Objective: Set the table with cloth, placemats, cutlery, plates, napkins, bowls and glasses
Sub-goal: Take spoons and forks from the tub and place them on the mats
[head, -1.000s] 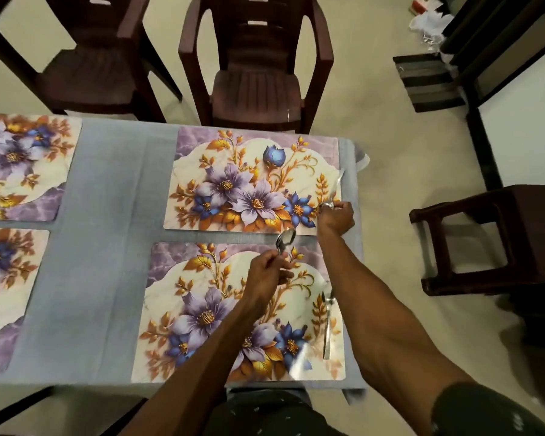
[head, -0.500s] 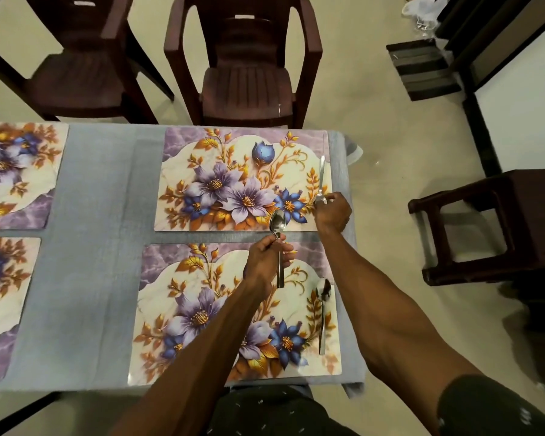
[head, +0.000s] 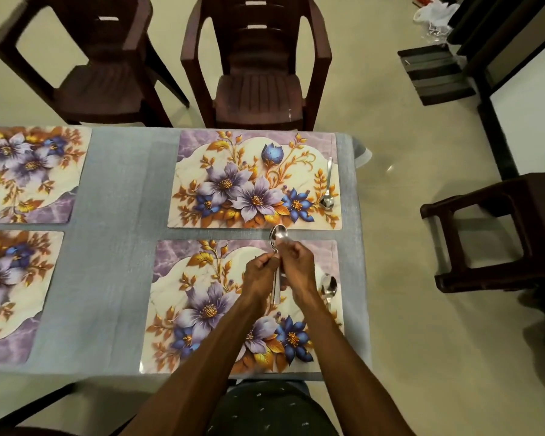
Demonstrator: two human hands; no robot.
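While both hands met over the near placemat (head: 202, 309), left hand (head: 260, 275) and right hand (head: 298, 269) fingers gripped upright spoons (head: 278, 237); another spoon (head: 328, 191) lay on the far placemat (head: 252, 180).

Grey cloth (head: 114, 247) covers the table. Four floral placemats lie flat on it: far mat (head: 252, 180), near mat (head: 202, 309), two at left (head: 29, 171) (head: 10, 294). One steel spoon (head: 328, 190) lies on the far mat's right edge, bowl nearest. Another spoon (head: 328, 286) lies on the near mat's right edge. Held spoons (head: 277, 247) stand bowl-up above the near mat.
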